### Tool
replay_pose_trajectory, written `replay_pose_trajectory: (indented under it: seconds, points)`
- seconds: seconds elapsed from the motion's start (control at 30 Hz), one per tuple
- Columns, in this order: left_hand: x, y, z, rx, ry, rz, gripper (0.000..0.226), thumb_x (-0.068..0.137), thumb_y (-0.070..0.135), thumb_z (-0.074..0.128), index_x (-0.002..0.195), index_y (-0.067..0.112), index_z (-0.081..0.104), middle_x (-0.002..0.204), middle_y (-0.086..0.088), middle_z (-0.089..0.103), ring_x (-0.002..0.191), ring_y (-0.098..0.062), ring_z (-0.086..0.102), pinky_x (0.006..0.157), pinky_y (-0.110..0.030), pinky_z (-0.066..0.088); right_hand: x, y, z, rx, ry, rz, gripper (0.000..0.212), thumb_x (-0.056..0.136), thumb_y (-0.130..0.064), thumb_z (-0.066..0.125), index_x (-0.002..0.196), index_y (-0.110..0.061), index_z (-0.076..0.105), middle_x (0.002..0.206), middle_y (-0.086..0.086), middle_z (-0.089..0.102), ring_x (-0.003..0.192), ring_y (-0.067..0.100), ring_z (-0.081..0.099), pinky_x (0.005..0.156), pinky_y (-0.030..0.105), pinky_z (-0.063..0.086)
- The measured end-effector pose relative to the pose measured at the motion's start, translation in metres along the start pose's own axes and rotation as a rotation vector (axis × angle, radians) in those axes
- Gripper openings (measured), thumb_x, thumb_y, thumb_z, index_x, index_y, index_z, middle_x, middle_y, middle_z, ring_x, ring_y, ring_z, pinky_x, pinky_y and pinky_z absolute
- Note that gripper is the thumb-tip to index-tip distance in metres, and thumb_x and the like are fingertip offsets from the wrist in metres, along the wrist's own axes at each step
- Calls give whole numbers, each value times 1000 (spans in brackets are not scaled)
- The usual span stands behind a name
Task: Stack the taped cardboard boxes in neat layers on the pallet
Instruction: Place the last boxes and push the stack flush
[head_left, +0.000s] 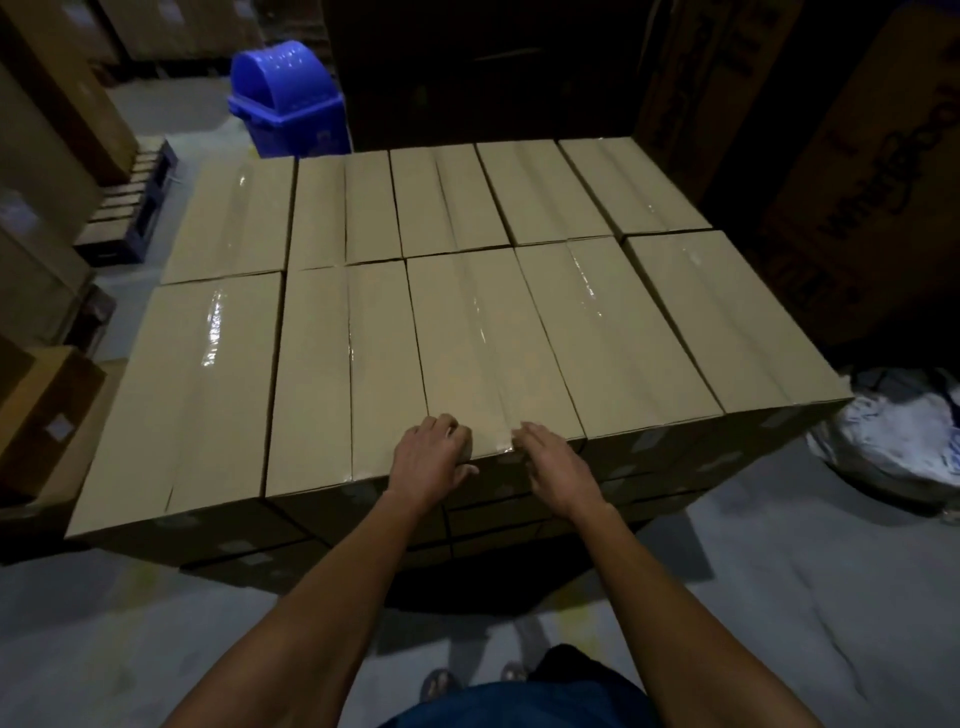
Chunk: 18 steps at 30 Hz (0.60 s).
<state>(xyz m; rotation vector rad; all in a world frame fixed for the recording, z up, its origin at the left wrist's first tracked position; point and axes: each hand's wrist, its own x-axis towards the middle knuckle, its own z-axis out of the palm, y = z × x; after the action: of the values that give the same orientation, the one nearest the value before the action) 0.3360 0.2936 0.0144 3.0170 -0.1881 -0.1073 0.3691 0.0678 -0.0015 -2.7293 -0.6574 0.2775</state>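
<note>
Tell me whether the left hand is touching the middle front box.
Touching: the head view shows the left hand resting on the near top edge of the middle front box.

Resting left hand (431, 447) and right hand (545, 457) on the near edge of the middle box (493, 343), lying among taped boxes; blue bin (288, 104) standing behind.

It's dim in here, the far end nearly black. What light there is falls from overhead and glints off the clear tape (215, 332) on the box tops. A heavy shadow pools on the floor (779, 597) beneath the stack. Straight edges bow outward toward the corners, and everything looks slightly soft.
</note>
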Motion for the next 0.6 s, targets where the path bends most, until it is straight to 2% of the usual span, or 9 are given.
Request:
replay_pose_trajectory:
  seconds: [0.13,0.27,0.37,0.5,0.6]
  points:
    - [24,40,-2,-74,10,87,53,94,51,69,138,25,57,144,-2,53,123,-21,54,90,-36,54,-5,38,-20,-80,89,150,67,95,-6,66,155,-17,40,164,10,33,145,31,40,118,44,40]
    - [56,83,1,-122,22,128,51,95,45,70,141,25,58,142,-1,57,123,-19,54,87,-37,58,1,85,-34,-140,46,198,68,97,-14,67,158,-17,35,168,12,26,153,31,28,125,46,29]
    - [79,112,8,-97,13,118,50,95,48,69,138,25,59,135,-1,59,119,-20,54,81,-37,57,4,112,-42,-164,-9,137,61,102,-22,61,158,-22,36,169,9,26,154,29,28,125,45,28]
    - [103,151,22,-42,-24,40,52,92,57,66,131,24,57,129,-1,56,116,-22,50,78,-38,57,8,141,-53,-149,1,30,56,100,-28,65,153,-28,47,163,5,41,144,27,44,114,42,43]
    - [108,170,28,-19,-5,-46,50,92,55,67,129,24,56,129,-1,54,115,-21,50,77,-35,56,13,155,-59,-198,-10,-57,58,97,-35,68,152,-31,48,158,6,47,138,26,50,110,41,48]
